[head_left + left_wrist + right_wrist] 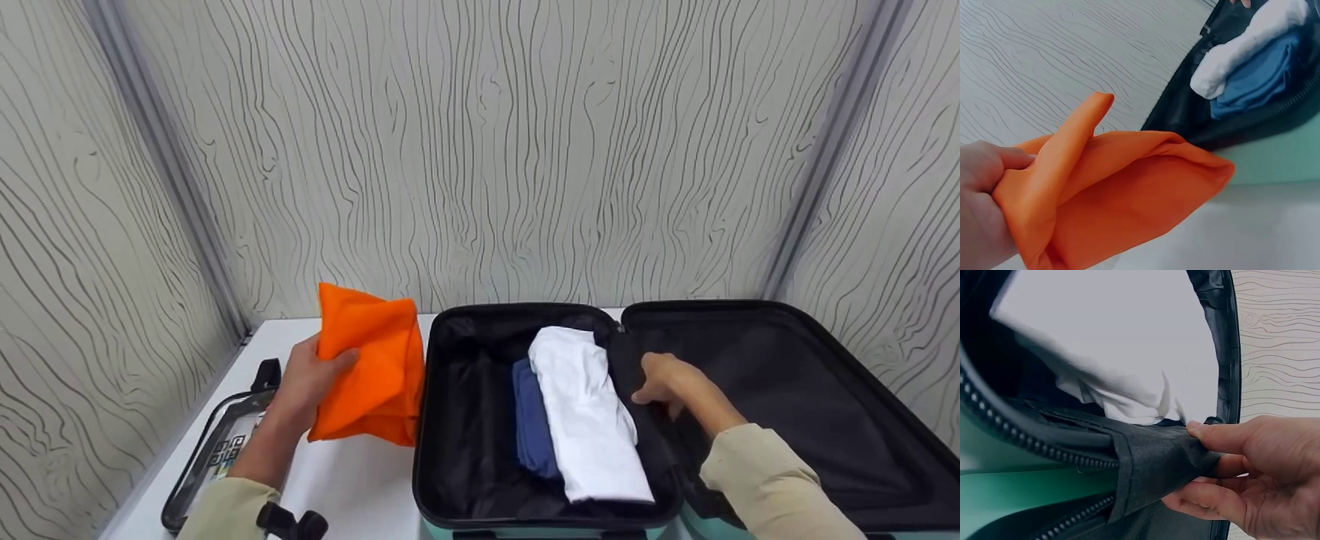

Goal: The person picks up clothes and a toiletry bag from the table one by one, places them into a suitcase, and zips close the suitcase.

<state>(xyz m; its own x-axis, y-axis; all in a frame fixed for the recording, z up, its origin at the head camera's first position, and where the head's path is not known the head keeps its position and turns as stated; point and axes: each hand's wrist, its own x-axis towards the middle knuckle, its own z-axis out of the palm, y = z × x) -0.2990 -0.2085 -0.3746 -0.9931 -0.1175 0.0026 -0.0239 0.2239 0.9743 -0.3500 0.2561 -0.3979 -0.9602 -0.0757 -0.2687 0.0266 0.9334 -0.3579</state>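
My left hand [304,382] grips a folded orange cloth [375,360], thumb on its near face, raised beside the left wall of an open suitcase [472,517]. In the left wrist view the cloth [1123,208] droops in loose folds from the fingers. At the suitcase's hinge, my right hand [671,382] pinches the black fabric strip [1157,450] between thumb and fingers, as the right wrist view shows. Folded white clothing [585,412] lies in the suitcase's left half, partly over folded blue clothing [534,427].
A clear pouch with black trim [225,442] lies on the white table [352,487] at left, partly behind my left forearm. The suitcase's other half [810,420] lies opened out to the right. Patterned panels [480,150] stand behind and on both sides.
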